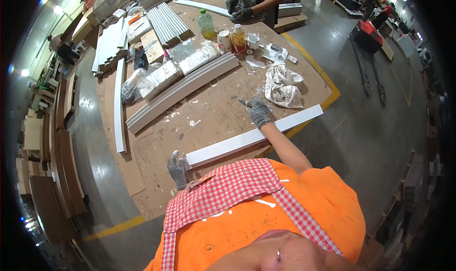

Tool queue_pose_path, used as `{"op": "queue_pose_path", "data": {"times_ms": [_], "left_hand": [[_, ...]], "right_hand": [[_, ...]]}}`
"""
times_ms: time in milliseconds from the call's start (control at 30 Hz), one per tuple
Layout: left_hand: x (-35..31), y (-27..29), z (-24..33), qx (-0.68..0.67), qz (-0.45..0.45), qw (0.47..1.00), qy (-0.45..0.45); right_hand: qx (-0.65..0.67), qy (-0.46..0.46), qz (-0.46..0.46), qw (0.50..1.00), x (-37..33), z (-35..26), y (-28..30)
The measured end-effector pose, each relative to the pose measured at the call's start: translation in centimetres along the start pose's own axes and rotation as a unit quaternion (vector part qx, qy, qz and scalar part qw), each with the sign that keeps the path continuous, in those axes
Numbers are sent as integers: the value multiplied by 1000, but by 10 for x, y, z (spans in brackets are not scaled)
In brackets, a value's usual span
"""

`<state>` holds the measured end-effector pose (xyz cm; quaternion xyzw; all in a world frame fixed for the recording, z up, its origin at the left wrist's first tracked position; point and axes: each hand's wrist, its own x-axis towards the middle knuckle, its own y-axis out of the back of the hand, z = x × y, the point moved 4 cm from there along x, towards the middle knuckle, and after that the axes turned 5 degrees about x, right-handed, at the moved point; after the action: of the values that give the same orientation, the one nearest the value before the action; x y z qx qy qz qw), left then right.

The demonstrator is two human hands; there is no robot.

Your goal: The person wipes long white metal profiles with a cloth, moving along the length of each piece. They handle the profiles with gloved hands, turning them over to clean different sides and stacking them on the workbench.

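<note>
A long white board (247, 139) lies across the near part of the worktable, in front of my body. My left hand (178, 170), in a grey knit glove, grips its left end. Beyond the board is my right hand (259, 113), also gloved, its forearm crossing over the board. Its fingers are closed, and a small dark tip pokes out of them; what it belongs to I cannot make out. A crumpled white cloth (283, 87) lies just past this hand.
A grooved white moulding (183, 91) lies farther back beside wrapped bundles (160, 79). Behind are a green bottle (206, 25), an amber bottle (238, 37), white cups and stacked strips (166, 24). A co-worker's gloved hands (241, 14) are at the far edge. A red pallet truck (366, 36) stands right.
</note>
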<state>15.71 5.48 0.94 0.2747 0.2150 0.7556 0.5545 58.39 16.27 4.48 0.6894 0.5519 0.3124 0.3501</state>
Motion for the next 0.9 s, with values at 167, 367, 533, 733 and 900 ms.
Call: {"op": "queue_pose_path", "data": {"times_ms": [167,367,533,733,900], "left_hand": [[-6,-5,-26,-121,-4,992,40],[2,-8,-28,-149,-4,988,32],[11,-7,-4,-167,-42,984,48],[17,-8,-11,-230,-54,971,24],[13,-4,2,-193,-51,980,-6]], "right_hand": [[-17,-27,-16,999,3,4,-12],[-20,-78,-51,995,15,5,-13],[16,-92,-22,995,12,10,-14],[-96,-130,-37,986,20,16,-33],[-51,-128,-38,990,19,17,-27]]}}
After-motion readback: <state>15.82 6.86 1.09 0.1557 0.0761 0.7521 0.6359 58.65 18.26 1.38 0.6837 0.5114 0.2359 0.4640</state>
